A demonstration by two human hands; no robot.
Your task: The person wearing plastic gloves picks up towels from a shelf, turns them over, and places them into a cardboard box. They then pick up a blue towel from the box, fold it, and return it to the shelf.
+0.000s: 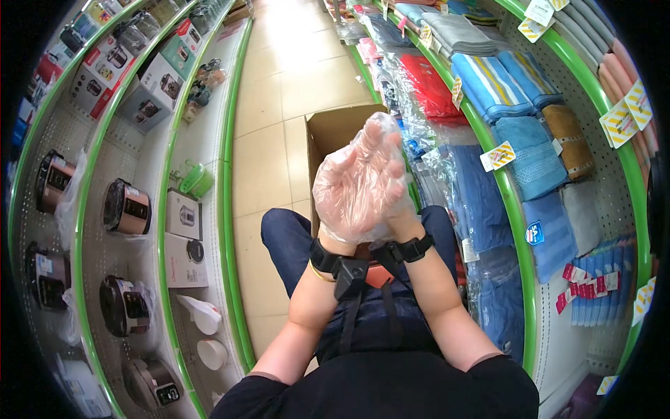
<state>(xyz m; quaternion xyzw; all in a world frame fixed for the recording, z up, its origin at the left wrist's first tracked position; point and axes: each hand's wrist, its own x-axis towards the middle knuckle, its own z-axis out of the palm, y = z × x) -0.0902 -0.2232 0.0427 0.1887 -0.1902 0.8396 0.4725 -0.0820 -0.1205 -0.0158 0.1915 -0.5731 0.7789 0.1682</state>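
Observation:
My left hand [356, 192] wears a thin clear plastic glove, its palm turned up toward me and its fingers stretched forward. Against its right side lies my right hand [401, 206], also covered in clear plastic; the two hands press together and overlap. Most of the right hand's fingers are hidden behind the left. Directly beneath both hands stands an open cardboard box [342, 126], its inside mostly covered by them. Black straps circle both wrists, with a small black device [351, 279] at the left one.
Left shelves hold rice cookers [127, 207], boxed appliances [185, 213], a green basket [197, 180] and white items. On the right are folded towels [534, 164], blue toothbrush-like packs [604, 279] and bagged clothes [481, 188]. Tiled floor [262, 160] runs between the green shelf edges.

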